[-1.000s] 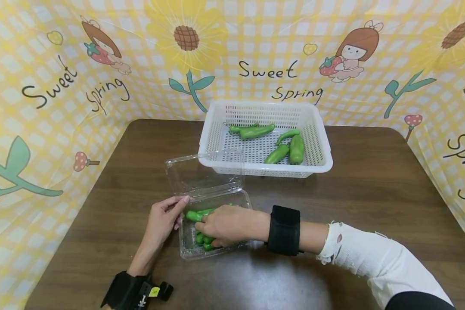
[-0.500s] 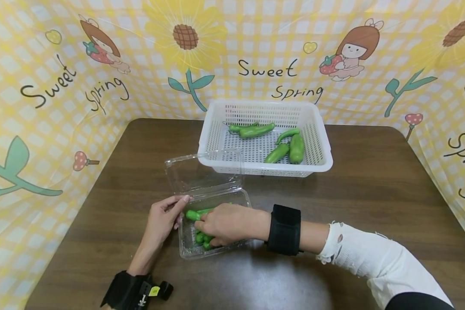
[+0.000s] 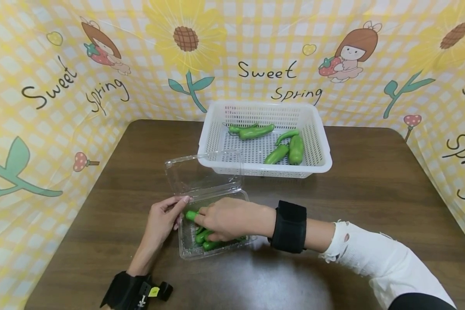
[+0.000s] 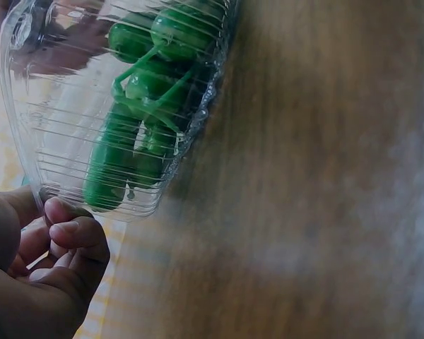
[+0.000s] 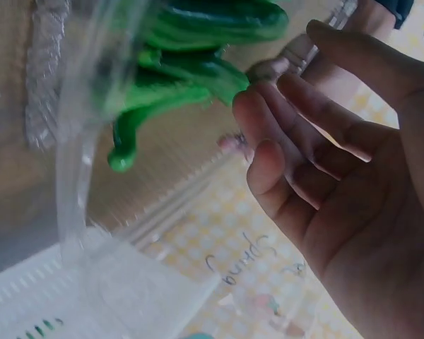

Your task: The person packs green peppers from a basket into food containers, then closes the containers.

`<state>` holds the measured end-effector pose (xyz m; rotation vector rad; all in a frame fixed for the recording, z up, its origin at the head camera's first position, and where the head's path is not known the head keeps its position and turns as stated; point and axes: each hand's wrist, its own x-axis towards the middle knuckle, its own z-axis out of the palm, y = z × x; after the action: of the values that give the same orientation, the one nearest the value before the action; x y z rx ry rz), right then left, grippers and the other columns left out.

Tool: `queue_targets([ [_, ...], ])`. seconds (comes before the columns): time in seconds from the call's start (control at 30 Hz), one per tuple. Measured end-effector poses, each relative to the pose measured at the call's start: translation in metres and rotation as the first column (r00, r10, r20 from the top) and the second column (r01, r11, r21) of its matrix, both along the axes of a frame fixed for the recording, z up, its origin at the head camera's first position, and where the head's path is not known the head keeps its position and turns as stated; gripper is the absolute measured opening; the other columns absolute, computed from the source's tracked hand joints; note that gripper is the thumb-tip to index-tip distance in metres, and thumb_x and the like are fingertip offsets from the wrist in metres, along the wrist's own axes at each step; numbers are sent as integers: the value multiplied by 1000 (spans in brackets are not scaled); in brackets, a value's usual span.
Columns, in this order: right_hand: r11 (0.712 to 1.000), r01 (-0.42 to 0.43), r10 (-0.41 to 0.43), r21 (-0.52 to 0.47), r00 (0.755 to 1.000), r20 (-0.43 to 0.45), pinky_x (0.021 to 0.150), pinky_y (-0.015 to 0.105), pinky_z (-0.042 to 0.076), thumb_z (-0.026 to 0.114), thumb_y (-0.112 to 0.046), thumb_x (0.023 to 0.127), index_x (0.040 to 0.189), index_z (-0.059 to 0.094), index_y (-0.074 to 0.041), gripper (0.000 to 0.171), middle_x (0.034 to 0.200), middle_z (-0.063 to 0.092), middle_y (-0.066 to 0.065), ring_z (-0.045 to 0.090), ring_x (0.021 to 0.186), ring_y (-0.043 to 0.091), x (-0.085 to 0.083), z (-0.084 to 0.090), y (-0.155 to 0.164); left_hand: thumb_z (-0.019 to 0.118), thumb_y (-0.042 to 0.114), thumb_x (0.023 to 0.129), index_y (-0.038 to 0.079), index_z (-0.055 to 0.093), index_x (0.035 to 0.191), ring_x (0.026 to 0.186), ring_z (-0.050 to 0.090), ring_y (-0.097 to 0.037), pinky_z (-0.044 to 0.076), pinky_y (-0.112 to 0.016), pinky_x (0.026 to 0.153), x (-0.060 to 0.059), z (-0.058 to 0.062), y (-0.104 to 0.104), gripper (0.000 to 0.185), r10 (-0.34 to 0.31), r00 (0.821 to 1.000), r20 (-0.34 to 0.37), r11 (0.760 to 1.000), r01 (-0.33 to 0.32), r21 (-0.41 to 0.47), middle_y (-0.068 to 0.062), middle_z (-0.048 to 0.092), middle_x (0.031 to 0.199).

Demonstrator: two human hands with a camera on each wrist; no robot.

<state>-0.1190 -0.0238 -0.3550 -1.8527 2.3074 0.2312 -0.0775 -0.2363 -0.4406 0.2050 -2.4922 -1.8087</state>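
Lifting slightly since a moment ago, right hand (image 3: 226, 218), fingers loose, leaves peppers (image 3: 207, 241) in clamshell (image 3: 186, 252); left hand (image 3: 163, 218) pinches its rim at lower centre

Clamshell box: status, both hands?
Left hand steadies the clamshell box rim. Right hand open over the peppers inside. Lid open; white basket behind, nothing blocking.

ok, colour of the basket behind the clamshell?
White, a perforated plastic basket; clearest in the head view.
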Motion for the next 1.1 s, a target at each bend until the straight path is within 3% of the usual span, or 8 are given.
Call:
queue_targets([
  [0.23,999,39,-39,-37,999,10,78,27,54,58,-42,99,123,57,-15,36,112,64,-2,63,91,10,-5,15,11,63,34,98,6,73,111,46,47,-10,45,-27,42,0,2,2,33,3,1000,-1,1000,-3,-10,0,55,59],
  [0.43,996,62,-63,-56,998,0,84,29,56,58,-40,100,128,57,-12,39,121,65,2,65,99,13,-13,24,24,64,34,98,6,74,108,45,47,-10,45,-27,42,-1,2,2,32,6,1000,-3,1000,-6,3,-2,57,59],
  [0.6,990,53,-58,-128,998,-35,79,28,56,60,-39,99,121,60,-10,37,108,66,1,66,92,14,-21,31,38,63,33,98,5,74,109,45,47,-11,45,-27,42,-1,2,2,33,6,1000,-8,1000,-7,-15,-7,60,63],
  [0.8,969,73,-78,-238,997,-11,70,27,54,63,-35,97,112,63,-8,31,92,63,0,61,80,12,-30,37,58,63,35,98,7,74,109,45,46,-11,45,-27,42,-1,2,2,32,4,1000,-8,1000,-4,-18,-2,56,58],
  [1.1,935,202,-205,-292,979,23,67,28,55,66,-28,95,101,61,-10,20,92,65,0,63,76,13,-45,54,87,63,36,98,10,74,110,46,46,-10,44,-27,42,1,1,2,31,13,1000,-4,1000,-13,-15,-3,58,61],
])
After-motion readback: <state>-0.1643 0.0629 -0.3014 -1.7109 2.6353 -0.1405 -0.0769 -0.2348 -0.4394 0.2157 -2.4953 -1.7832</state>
